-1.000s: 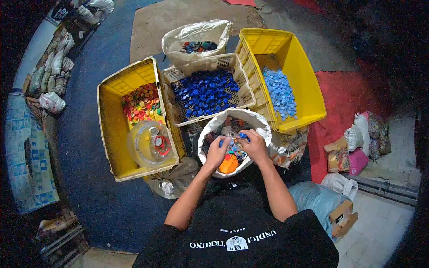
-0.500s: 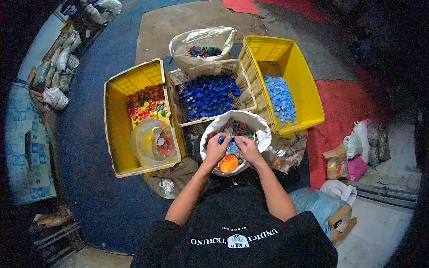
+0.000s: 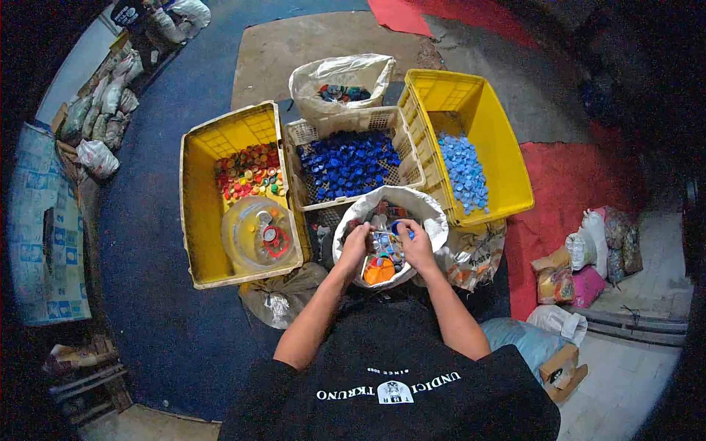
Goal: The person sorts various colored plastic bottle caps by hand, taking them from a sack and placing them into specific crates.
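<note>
Both hands are over a white sack (image 3: 434, 208) with a rolled-open rim, filled with mixed plastic caps and bits. My right hand (image 3: 418, 248), at the sack's right side, has its fingers closed on a dark blue bottle cap (image 3: 401, 227). On the left side, my left hand (image 3: 356, 247) is closed at the fingertips. A thin pale piece seems to show by those fingertips, too small to name. An orange cap-like piece (image 3: 379, 271) lies in the sack near my body, below the hands.
Beyond the sack stands a white crate (image 3: 353, 201) of dark blue caps. A yellow bin (image 3: 193, 213) with red and yellow caps and a clear round container (image 3: 240, 234) is left. Another yellow bin (image 3: 507, 173) holds light blue caps. Behind is a white bag (image 3: 309, 82) of caps.
My hands have moved slightly apart; earlier both were close together with blue at the fingertips. Now the blue cap shows at my right hand. The view has shifted a little.
</note>
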### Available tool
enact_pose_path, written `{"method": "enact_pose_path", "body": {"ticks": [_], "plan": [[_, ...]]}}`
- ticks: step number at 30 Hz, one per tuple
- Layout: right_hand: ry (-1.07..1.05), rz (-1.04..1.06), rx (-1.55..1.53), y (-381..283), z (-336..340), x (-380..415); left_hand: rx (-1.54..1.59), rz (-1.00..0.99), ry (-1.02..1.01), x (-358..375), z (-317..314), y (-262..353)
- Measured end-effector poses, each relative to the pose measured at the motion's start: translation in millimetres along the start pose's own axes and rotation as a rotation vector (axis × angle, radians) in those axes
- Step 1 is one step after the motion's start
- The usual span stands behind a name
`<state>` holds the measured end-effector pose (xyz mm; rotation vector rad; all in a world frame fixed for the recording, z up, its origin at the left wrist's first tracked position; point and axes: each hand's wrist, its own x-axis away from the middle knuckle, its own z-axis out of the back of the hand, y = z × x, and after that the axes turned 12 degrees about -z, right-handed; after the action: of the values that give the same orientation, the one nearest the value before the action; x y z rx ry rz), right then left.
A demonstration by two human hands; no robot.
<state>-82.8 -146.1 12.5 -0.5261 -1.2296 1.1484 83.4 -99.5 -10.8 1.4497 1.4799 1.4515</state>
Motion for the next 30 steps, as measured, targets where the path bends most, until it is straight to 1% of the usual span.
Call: {"method": "enact_pose_path", "body": {"ticks": [1,2,3,4,5,6,8,10,11,13,14,16,18,20,22,23,24,26,27,28,29,30], "plan": [[-0.028,0.108,0.023,10,-1,-6,0.090,0.131,0.003,3,0,4],[-0.027,0.117,0.024,21,2,-8,0.179,0.261,0.004,5,0,8],[-0.269,-0.122,-0.258,17,4,-2,0.252,0.278,-0.027,8,1,8],[-0.510,-0.364,-0.537,14,5,3,0.253,0.266,-0.029,10,3,9],[-0.447,-0.463,-0.603,13,-1,13,0.390,0.347,-0.031,14,7,10],[-0.483,-0.508,-0.728,14,-4,16,0.527,0.427,-0.035,17,12,9],[-0.576,-0.560,-0.894,17,-8,19,0.691,0.458,-0.081,18,23,1],[-0.581,-0.549,-0.917,12,-10,22,0.843,0.462,-0.022,21,29,6],[-0.564,-0.554,-0.950,14,-12,19,0.840,0.454,-0.025,19,32,8],[-0.559,-0.563,-1.057,15,-19,10,0.913,0.542,0.129,18,32,31],[-0.560,-0.600,-1.080,11,-22,0,0.954,0.513,0.094,3,41,13],[-0.558,-0.503,-1.060,-11,-31,-27,0.999,0.424,0.069,-19,39,38],[-0.587,-0.312,-1.118,-66,-29,-31,1.022,0.211,-0.233,-55,53,51],[-0.500,-0.281,-1.016,-98,-27,-52,0.946,0.080,-0.209,-83,71,64],[-0.355,-0.144,-0.790,-123,-18,-40,0.696,0.016,0.170,-61,54,114],[-0.227,-0.079,-0.641,-133,-12,-22,0.582,-0.112,0.206,-85,74,81],[-0.225,-0.082,-0.645,-113,-10,-36,0.578,-0.108,0.205,-76,72,81],[-0.137,0.136,-0.219,-49,-4,-76,0.110,-0.277,0.172,-28,61,81],[-0.030,0.077,-0.174,-48,-5,-47,-0.123,-0.355,0.153,-7,59,74],[-0.074,0.074,-0.008,-21,-4,-51,-0.405,-0.344,0.098,-12,79,23],[-0.121,0.070,0.157,7,-2,-56,-0.606,-0.250,0.124,9,74,13],[-0.109,0.063,0.239,18,-6,-45,-0.805,-0.154,0.150,27,66,4]]}}
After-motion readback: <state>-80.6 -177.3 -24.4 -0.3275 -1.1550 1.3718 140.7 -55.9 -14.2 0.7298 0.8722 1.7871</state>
